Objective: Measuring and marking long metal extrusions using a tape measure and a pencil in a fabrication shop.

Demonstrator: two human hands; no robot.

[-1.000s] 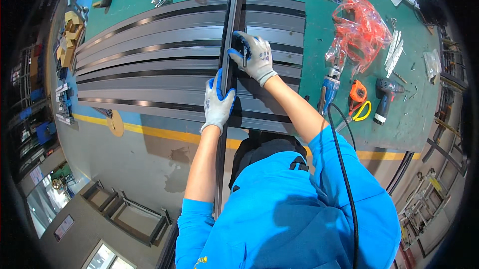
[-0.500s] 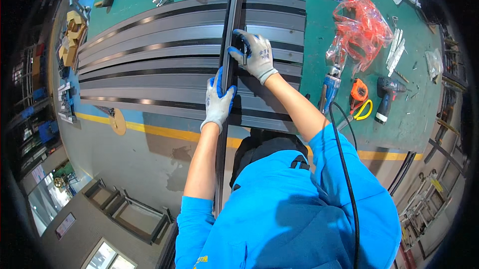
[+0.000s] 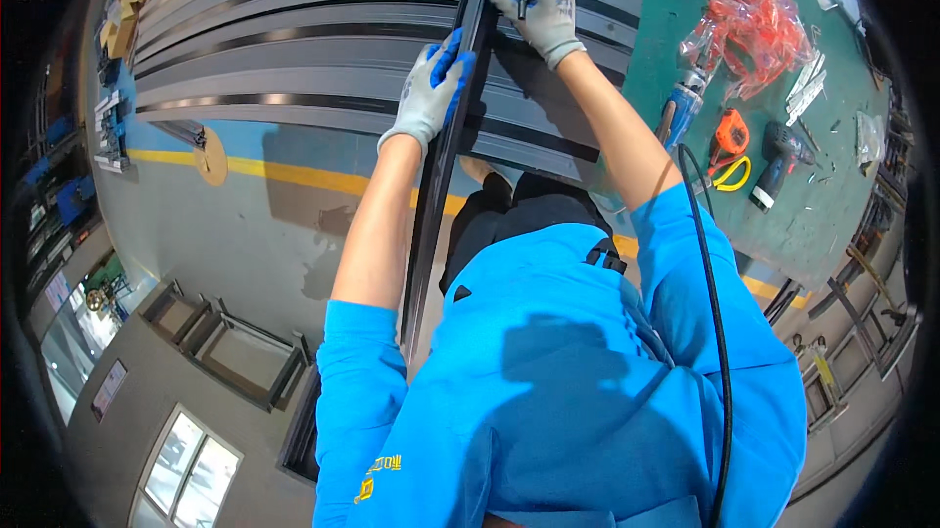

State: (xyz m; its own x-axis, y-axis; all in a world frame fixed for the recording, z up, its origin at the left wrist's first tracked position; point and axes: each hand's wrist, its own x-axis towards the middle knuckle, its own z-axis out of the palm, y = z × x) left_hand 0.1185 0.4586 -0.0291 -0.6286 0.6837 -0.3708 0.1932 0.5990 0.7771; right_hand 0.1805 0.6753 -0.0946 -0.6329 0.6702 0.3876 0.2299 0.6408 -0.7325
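There the left hand (image 3: 428,95), half-curled, gripped the long black profile (image 3: 441,161) across the grey slats (image 3: 333,24), seemingly to steady it, while farther along its right side the right hand (image 3: 543,14) pinched a small dark metal piece (image 3: 522,3), apparently for control.

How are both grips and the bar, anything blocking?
Left grip on long dark bar across grey panels. Right grip beside it, holding small dark object. Possible snag: black cable across right sleeve.
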